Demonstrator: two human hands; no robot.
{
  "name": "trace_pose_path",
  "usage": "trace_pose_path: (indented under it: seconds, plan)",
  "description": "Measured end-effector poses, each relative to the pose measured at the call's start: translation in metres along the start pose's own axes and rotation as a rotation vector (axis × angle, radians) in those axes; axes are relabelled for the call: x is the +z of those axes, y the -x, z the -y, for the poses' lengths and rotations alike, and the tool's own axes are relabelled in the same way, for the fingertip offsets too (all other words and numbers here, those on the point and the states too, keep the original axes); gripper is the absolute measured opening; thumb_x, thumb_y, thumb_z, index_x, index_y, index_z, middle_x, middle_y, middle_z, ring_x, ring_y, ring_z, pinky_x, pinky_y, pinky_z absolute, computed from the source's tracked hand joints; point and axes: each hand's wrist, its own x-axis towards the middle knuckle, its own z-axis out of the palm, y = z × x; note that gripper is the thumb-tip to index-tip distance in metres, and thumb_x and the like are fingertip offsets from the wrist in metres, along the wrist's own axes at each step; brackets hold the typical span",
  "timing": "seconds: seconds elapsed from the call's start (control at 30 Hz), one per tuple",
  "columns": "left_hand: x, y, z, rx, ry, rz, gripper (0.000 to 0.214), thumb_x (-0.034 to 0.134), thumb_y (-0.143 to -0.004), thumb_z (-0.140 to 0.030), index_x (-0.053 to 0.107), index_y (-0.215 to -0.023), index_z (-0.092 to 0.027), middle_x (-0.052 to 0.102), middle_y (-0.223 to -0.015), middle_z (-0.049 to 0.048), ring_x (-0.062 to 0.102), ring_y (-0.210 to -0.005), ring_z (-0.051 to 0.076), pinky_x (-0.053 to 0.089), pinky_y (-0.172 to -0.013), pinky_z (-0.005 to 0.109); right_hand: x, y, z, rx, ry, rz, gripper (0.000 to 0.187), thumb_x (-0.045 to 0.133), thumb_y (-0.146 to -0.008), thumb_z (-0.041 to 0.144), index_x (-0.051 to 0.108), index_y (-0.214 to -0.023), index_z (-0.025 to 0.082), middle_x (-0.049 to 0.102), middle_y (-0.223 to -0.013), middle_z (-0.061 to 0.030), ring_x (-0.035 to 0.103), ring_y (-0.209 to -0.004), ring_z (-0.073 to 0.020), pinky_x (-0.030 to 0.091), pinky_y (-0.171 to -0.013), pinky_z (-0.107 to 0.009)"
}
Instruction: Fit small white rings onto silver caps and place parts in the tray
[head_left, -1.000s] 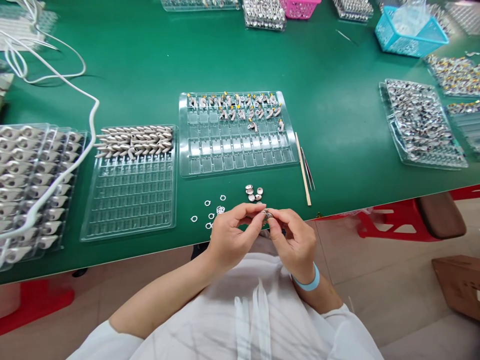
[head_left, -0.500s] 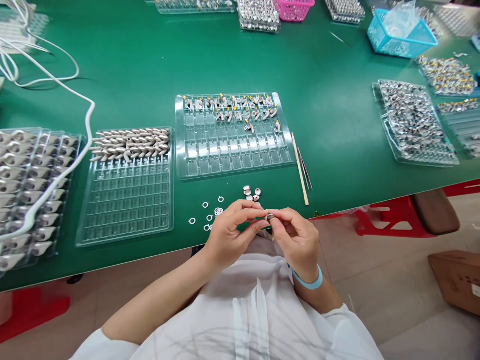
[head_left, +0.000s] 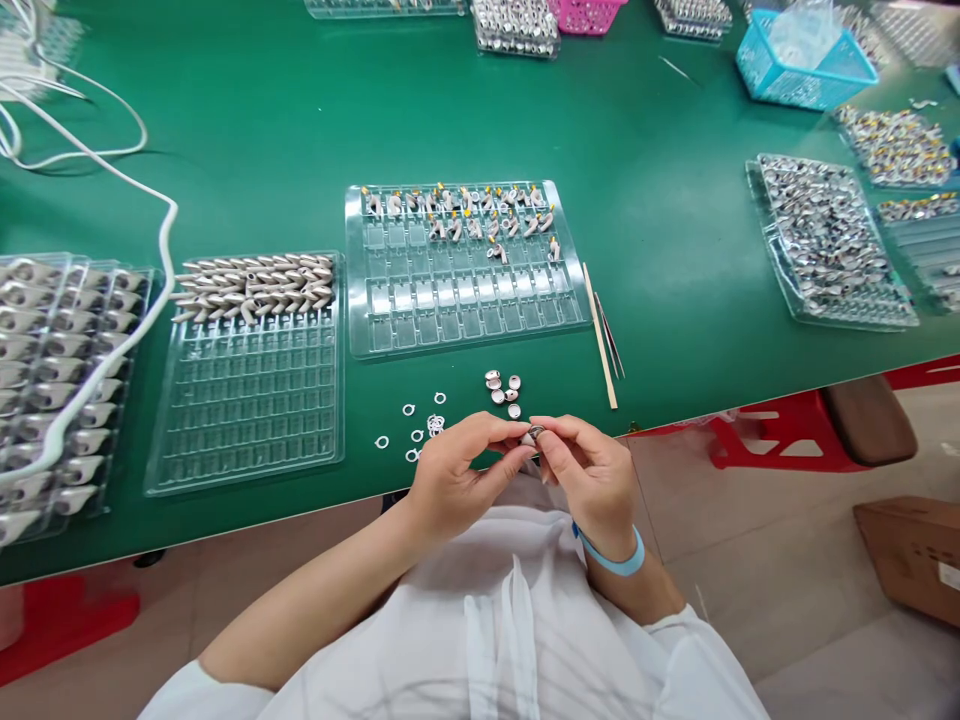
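Observation:
My left hand and my right hand meet at the near edge of the green table, both pinching one small round silvery part between their fingertips. Just beyond the fingers lie several small round caps and several white rings loose on the table. A clear tray with small grey and yellow pieces in its far rows sits straight ahead. Right of it lie a wooden stick and tweezers.
A clear tray with grey parts along its far rows lies to the left, beside stacked trays crossed by a white cable. Trays of silvery parts and a blue basket stand at right. Red stools and a cardboard box are below.
Both hands stay pinched together on the small part, with only slight finger shifts. The view has drifted a little.

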Motion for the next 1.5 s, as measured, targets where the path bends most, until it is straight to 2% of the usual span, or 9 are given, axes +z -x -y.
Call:
trace_pose_path:
  seconds: [0.1,0.23,0.4,0.57,0.7,0.83,1.0,1.27,1.5]
  plan:
    - [0.001,0.0,-0.001,0.054,-0.085,-0.039,0.016,0.067,-0.078,-0.013,0.064,-0.093,-0.016,0.07,-0.076,0.0029,0.064,-0.067,0.011,0.053,-0.061,0.021,0.001,0.002,-0.002,-0.072,0.082,-0.023,0.019,0.056,-0.086,0.018,0.067,-0.1,0.023,0.066,-0.084,-0.0015,0.058,-0.055,-0.0069,0.05,-0.048,-0.019]
    - [0.001,-0.001,-0.001,0.077,-0.158,-0.054,0.011,0.067,-0.078,-0.014,0.062,-0.087,-0.016,0.068,-0.072,0.0021,0.063,-0.063,0.011,0.051,-0.058,0.021,0.002,0.003,-0.003,-0.249,0.223,-0.054,0.026,0.057,-0.083,0.011,0.066,-0.105,0.022,0.067,-0.091,-0.0033,0.062,-0.069,-0.0109,0.054,-0.059,-0.022]
    - [-0.004,-0.006,0.003,0.146,-0.157,0.016,0.007,0.065,-0.077,-0.014,0.06,-0.081,-0.017,0.066,-0.069,0.0008,0.06,-0.062,0.011,0.05,-0.057,0.022,0.002,0.002,-0.003,-0.342,0.276,-0.027,0.031,0.056,-0.082,0.008,0.064,-0.108,0.022,0.067,-0.09,-0.0035,0.062,-0.076,-0.0126,0.053,-0.066,-0.025]
    - [-0.009,-0.011,0.006,0.249,-0.153,0.082,0.008,0.061,-0.078,-0.011,0.06,-0.081,-0.018,0.067,-0.072,0.0022,0.059,-0.066,0.012,0.051,-0.062,0.025,-0.002,0.0,-0.002,-0.257,0.184,0.089,0.027,0.055,-0.084,0.011,0.067,-0.107,0.022,0.066,-0.087,-0.0038,0.061,-0.072,-0.0123,0.052,-0.063,-0.026]
    - [-0.012,-0.011,0.006,0.262,-0.158,0.108,0.01,0.062,-0.079,-0.011,0.062,-0.086,-0.018,0.068,-0.077,0.0044,0.061,-0.07,0.014,0.052,-0.064,0.026,-0.006,-0.003,-0.002,-0.134,0.072,0.139,0.022,0.058,-0.085,0.017,0.069,-0.103,0.024,0.065,-0.09,-0.0047,0.061,-0.075,-0.0133,0.052,-0.061,-0.026]
    - [-0.012,-0.008,0.003,0.21,-0.157,0.093,0.014,0.063,-0.079,-0.011,0.061,-0.091,-0.017,0.069,-0.078,0.0043,0.063,-0.071,0.014,0.052,-0.065,0.025,-0.007,-0.005,-0.002,-0.034,-0.013,0.14,0.017,0.061,-0.084,0.022,0.07,-0.098,0.024,0.065,-0.089,-0.0045,0.062,-0.073,-0.0129,0.053,-0.062,-0.025]
    - [-0.011,-0.005,-0.003,0.086,-0.191,0.018,0.009,0.067,-0.079,-0.015,0.061,-0.086,-0.018,0.07,-0.074,0.0015,0.064,-0.065,0.011,0.05,-0.059,0.021,-0.007,-0.007,-0.001,0.029,-0.094,0.173,0.015,0.061,-0.084,0.024,0.07,-0.096,0.024,0.064,-0.088,-0.0038,0.061,-0.074,-0.0127,0.052,-0.062,-0.025]
    - [-0.015,-0.008,0.001,0.266,-0.068,0.014,0.025,0.063,-0.079,-0.004,0.064,-0.1,-0.019,0.073,-0.079,0.0042,0.066,-0.071,0.014,0.054,-0.064,0.027,-0.006,-0.007,-0.003,0.051,-0.173,0.194,0.014,0.061,-0.084,0.023,0.07,-0.095,0.024,0.064,-0.088,-0.0031,0.06,-0.072,-0.0119,0.05,-0.059,-0.024]
    - [-0.015,-0.005,0.0,0.245,-0.056,-0.003,0.025,0.061,-0.081,-0.005,0.065,-0.101,-0.02,0.073,-0.078,0.0041,0.068,-0.072,0.015,0.055,-0.065,0.027,-0.003,-0.005,-0.006,0.011,-0.227,0.206,0.014,0.062,-0.083,0.023,0.068,-0.095,0.024,0.062,-0.088,-0.0035,0.06,-0.075,-0.0134,0.053,-0.063,-0.026]
